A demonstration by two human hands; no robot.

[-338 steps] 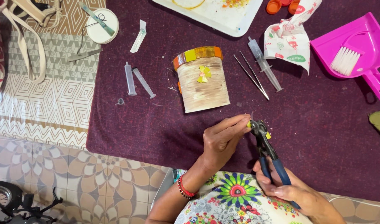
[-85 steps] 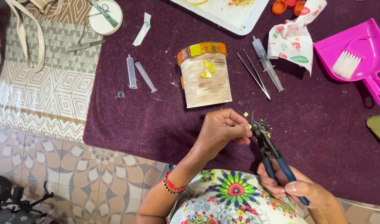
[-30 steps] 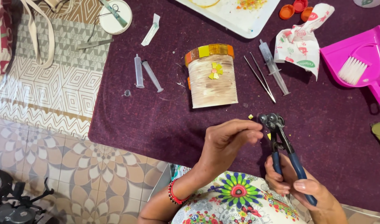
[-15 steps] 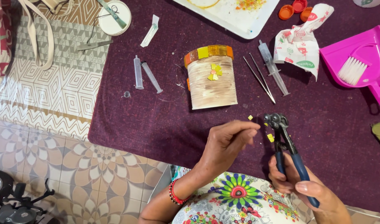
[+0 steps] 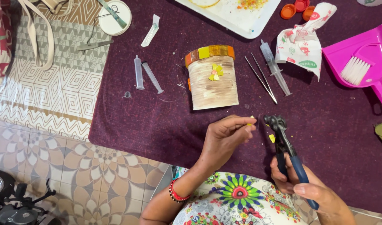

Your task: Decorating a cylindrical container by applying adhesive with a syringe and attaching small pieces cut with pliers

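My left hand (image 5: 226, 137) pinches a tiny yellow tile piece (image 5: 250, 123) between its fingertips, just left of the nipper head. My right hand (image 5: 311, 191) grips the blue handles of black tile nippers (image 5: 284, 146), jaws pointing up over the purple cloth (image 5: 157, 121). A small yellow chip (image 5: 272, 138) lies beside the nippers. Farther up lies a jar on its side (image 5: 211, 77), coated in pale grout, with an orange and yellow tile rim and a yellow tile flower.
Two syringe parts (image 5: 145, 75), tweezers (image 5: 261, 79), another syringe (image 5: 275, 68) and a crumpled printed cloth (image 5: 301, 41) lie around the jar. A pink dustpan with brush (image 5: 359, 62) sits at right, a white tray (image 5: 234, 14) above, patterned floor tiles (image 5: 53, 141) at left.
My left hand drew slightly away from the nipper jaws with the yellow piece. The nippers shifted a little right and down. The view moved slightly.
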